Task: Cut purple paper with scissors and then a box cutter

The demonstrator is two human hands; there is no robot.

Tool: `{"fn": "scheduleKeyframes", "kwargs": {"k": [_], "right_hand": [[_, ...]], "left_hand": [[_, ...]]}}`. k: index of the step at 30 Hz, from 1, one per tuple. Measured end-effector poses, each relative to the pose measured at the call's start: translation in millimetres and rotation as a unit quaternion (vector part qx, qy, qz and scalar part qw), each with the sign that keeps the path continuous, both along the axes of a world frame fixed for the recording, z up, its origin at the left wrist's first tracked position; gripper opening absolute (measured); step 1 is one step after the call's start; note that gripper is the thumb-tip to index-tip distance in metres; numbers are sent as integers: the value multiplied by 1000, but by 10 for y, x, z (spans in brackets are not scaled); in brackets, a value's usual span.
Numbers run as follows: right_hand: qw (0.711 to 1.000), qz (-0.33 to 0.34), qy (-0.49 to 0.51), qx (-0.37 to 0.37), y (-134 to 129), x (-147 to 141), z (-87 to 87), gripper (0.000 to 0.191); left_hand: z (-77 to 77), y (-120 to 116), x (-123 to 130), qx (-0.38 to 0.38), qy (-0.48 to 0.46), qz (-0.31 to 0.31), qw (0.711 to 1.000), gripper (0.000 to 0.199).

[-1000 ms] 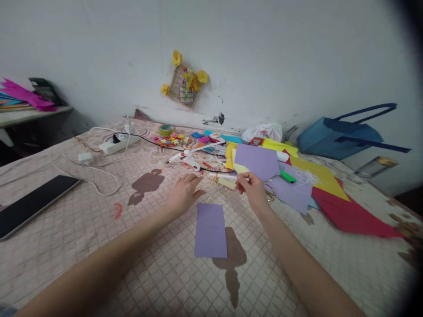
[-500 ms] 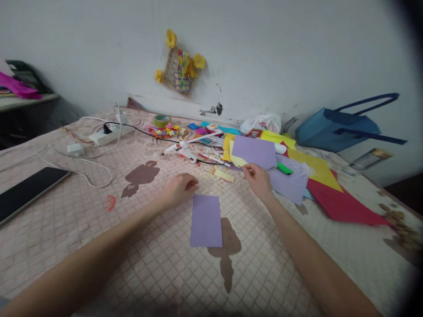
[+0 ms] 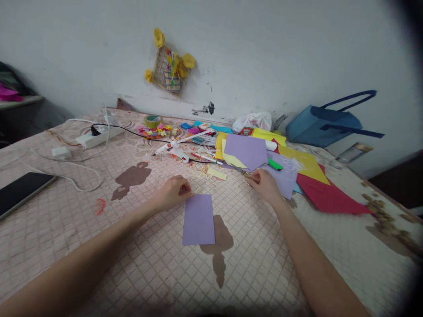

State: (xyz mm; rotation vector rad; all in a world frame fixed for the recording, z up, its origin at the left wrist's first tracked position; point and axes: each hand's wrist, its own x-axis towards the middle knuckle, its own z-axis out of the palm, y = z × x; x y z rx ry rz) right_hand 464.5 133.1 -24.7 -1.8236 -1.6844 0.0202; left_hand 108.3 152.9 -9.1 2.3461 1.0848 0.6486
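A purple paper rectangle (image 3: 198,220) lies flat on the patterned tablecloth in front of me. At its top left corner is my left hand (image 3: 176,192), its fingers curled and closed on the paper's edge. My right hand (image 3: 265,185) grips a pair of scissors (image 3: 246,173) by the handles, the blades pointing left and away from me. Just beyond the blades is a pile of coloured sheets with a purple sheet (image 3: 246,150) on top. A pale yellow strip (image 3: 217,174) lies between the hands, among small paper scraps.
A white hot glue gun (image 3: 172,151) lies at the back, near a power strip (image 3: 99,137) and a roll of tape (image 3: 153,121). To the left is a dark tablet-like device (image 3: 21,191). A blue bag (image 3: 325,125), red paper (image 3: 330,196) and a glass jar (image 3: 355,152) are on the right.
My right hand has picked up the scissors beside the paper pile. My left hand has come onto the corner of the purple rectangle. The whole view has shifted slightly.
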Motion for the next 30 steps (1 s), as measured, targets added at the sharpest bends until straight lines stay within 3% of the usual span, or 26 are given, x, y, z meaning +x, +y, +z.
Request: {"fn": "scheduleKeyframes", "kwargs": {"k": [11, 21, 26, 30], "right_hand": [[998, 0, -53, -29, 134, 143, -95, 14], [999, 1, -35, -5, 66, 74, -75, 16], [999, 2, 22, 37, -14, -135, 106, 12], [993, 70, 98, 18, -167, -592, 237, 16]], "left_hand": [[31, -23, 4, -3, 11, -3, 1000, 10], [23, -32, 17, -17, 19, -1, 1000, 14], [17, -30, 30, -38, 1, 7, 999, 12], [10, -38, 32, -91, -28, 21, 995, 11]]}}
